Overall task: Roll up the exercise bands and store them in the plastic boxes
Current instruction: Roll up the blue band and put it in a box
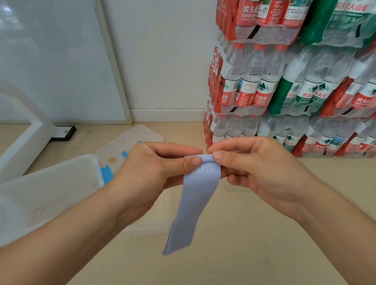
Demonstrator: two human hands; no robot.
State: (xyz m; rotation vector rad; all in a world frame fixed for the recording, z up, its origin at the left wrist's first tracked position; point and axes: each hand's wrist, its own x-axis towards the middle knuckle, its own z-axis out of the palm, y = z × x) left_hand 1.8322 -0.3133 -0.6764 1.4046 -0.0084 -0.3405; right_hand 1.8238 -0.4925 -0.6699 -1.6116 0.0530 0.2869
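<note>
A pale lilac exercise band hangs down in front of me, its top end curled over between my fingers. My left hand pinches that top edge from the left with thumb and forefinger. My right hand pinches the same edge from the right. The band's lower end dangles free above the floor. A translucent plastic box stands on the floor at the lower left, partly behind my left forearm. Its blue latch shows at the box's far corner. What is inside the box is too hazy to tell.
A translucent lid with blue clips lies flat on the beige floor beyond the box. Shrink-wrapped packs of water bottles are stacked high at the right. A white board leans on the wall, with a white curved stand at the left.
</note>
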